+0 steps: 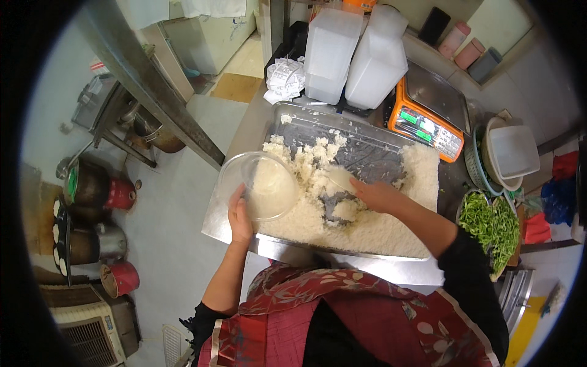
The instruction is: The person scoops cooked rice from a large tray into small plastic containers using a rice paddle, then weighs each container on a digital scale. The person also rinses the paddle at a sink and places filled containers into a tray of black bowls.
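Note:
A wide, shallow metal tray (361, 129) lies before me with cooked white rice (391, 229) spread in it, loose and clumped in the middle, its dark bottom partly bare toward the far side. My left hand (239, 215) grips the side of a clear round plastic bowl (230, 169), held tilted over the tray's left part. White shows in the bowl; I cannot tell how much of it is rice inside and how much is seen through the wall. My right hand (378, 196) is closed round a pale rice paddle (340, 178), whose blade touches the rice near the middle.
Behind the tray stand stacks of translucent plastic containers (330, 58), crumpled papers (285, 78) and an orange weighing scale (425, 116). Chopped greens (489, 226) and nested baskets (513, 153) are at the right. A metal post (153, 79) slants at the left, with pots (88, 183) beyond.

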